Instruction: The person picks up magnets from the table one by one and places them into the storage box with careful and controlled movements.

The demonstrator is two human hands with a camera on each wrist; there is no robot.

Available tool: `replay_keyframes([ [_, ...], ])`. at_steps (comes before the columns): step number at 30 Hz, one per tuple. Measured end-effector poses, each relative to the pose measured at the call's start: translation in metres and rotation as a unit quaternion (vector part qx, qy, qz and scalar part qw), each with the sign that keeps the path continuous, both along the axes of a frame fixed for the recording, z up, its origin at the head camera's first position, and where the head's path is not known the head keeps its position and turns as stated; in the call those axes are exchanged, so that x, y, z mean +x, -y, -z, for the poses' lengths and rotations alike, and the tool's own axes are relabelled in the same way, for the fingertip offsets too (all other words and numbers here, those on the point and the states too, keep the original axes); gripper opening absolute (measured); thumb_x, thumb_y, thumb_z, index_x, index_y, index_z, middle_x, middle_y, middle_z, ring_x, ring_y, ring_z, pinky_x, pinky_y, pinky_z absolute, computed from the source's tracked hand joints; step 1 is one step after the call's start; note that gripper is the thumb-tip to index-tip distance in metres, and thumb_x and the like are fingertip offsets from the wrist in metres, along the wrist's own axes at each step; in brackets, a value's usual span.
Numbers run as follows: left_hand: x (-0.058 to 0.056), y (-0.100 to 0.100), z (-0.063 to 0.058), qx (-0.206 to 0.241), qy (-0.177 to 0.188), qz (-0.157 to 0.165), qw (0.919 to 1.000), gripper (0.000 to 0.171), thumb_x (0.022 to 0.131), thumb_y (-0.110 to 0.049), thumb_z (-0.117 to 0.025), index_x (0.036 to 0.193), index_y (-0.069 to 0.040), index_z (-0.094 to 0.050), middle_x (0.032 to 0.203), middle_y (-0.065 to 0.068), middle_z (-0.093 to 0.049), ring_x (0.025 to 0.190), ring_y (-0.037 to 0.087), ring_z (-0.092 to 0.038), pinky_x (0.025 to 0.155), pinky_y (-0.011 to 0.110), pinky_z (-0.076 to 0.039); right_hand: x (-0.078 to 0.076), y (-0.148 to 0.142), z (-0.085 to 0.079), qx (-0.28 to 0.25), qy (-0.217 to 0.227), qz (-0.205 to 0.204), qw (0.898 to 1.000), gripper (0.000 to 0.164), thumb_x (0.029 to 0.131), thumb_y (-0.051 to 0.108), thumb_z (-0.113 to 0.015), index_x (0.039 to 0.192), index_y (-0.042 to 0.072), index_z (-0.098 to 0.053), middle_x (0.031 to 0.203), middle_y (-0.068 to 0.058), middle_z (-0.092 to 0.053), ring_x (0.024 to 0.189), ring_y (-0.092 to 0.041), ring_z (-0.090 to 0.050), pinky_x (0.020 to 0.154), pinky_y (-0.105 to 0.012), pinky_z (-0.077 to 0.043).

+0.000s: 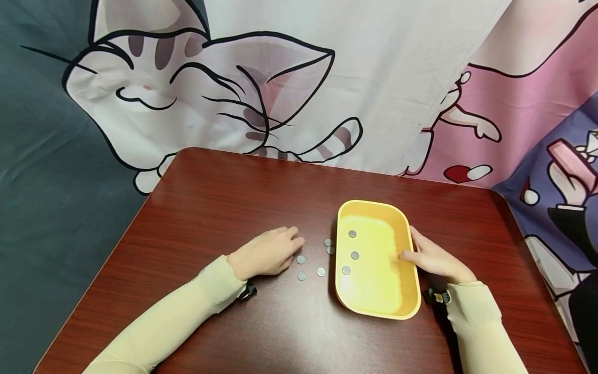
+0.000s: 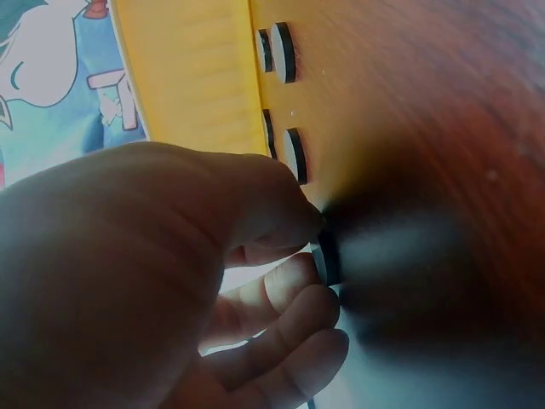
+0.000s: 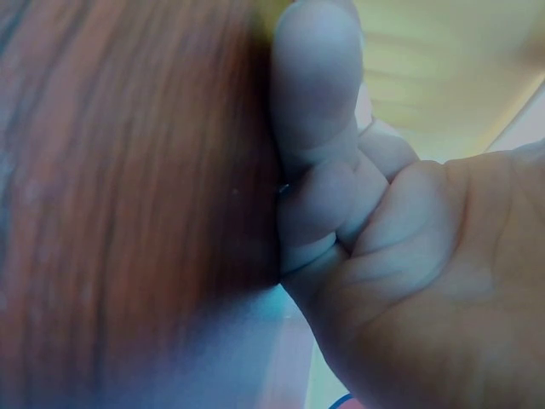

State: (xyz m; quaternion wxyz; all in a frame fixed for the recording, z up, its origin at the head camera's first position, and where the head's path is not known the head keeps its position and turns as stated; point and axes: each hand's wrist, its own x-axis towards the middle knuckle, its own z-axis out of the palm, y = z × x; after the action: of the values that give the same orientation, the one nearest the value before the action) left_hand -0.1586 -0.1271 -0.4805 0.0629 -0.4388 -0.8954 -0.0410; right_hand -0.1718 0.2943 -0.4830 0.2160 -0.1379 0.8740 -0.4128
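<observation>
My left hand (image 1: 271,252) rests low over the table, left of the loose silver coins. In the left wrist view, its thumb and fingertips pinch a coin (image 2: 325,257) standing out dark against the tabletop. My right hand (image 1: 436,257) grips the right wall of a yellow plastic tray (image 1: 416,291), thumb over the rim on the inside and fingers outside. Three coins lie inside the tray near its left side, one of them a middle coin (image 1: 355,255). Several more lie on the wood between the left hand and the tray, including a coin (image 1: 321,271).
The dark red wooden table (image 1: 224,187) has rounded corners and spans most of the head view. A cloth with cartoon cats (image 1: 154,98) hangs behind its far edge. Each wrist wears a dark strap, such as the right strap (image 1: 436,296).
</observation>
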Motion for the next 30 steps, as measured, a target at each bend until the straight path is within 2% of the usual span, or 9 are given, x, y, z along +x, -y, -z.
replay_keyframes([
  [14, 0.0009, 0.0017, -0.0002, 0.001, 0.016, -0.003, 0.9999, 0.002, 0.092, -0.01, -0.06, 0.093, -0.012, -0.06, 0.085, 0.002, -0.052, 0.072, 0.022, -0.055, 0.071, 0.034, -0.052, 0.0007, 0.001, -0.0013, -0.002, 0.005, 0.003, 1.0, 0.076, 0.09, 0.011, -0.065, 0.154, -0.002, -0.026, 0.128, -0.024, -0.058, 0.095, -0.018, -0.068, 0.077, -0.026, -0.059],
  [22, 0.0008, 0.0007, 0.0001, 0.004, 0.006, -0.005, 1.0, 0.003, 0.093, -0.009, -0.061, 0.092, -0.012, -0.059, 0.082, 0.002, -0.052, 0.07, 0.021, -0.055, 0.069, 0.033, -0.053, 0.0004, -0.0001, -0.0003, 0.003, -0.003, 0.0, 1.0, 0.075, 0.091, 0.012, -0.066, 0.154, -0.002, -0.026, 0.129, -0.023, -0.058, 0.096, -0.015, -0.067, 0.079, -0.024, -0.058],
  [30, 0.0004, 0.0, -0.0051, 0.005, 0.0, 0.0, 1.0, 0.004, 0.091, -0.01, -0.061, 0.092, -0.011, -0.058, 0.082, 0.002, -0.05, 0.067, 0.02, -0.052, 0.066, 0.032, -0.052, 0.0004, -0.0006, -0.0005, -0.001, 0.003, -0.001, 1.0, 0.078, 0.092, 0.013, -0.065, 0.156, -0.003, -0.022, 0.133, -0.027, -0.056, 0.095, -0.017, -0.069, 0.078, -0.025, -0.059],
])
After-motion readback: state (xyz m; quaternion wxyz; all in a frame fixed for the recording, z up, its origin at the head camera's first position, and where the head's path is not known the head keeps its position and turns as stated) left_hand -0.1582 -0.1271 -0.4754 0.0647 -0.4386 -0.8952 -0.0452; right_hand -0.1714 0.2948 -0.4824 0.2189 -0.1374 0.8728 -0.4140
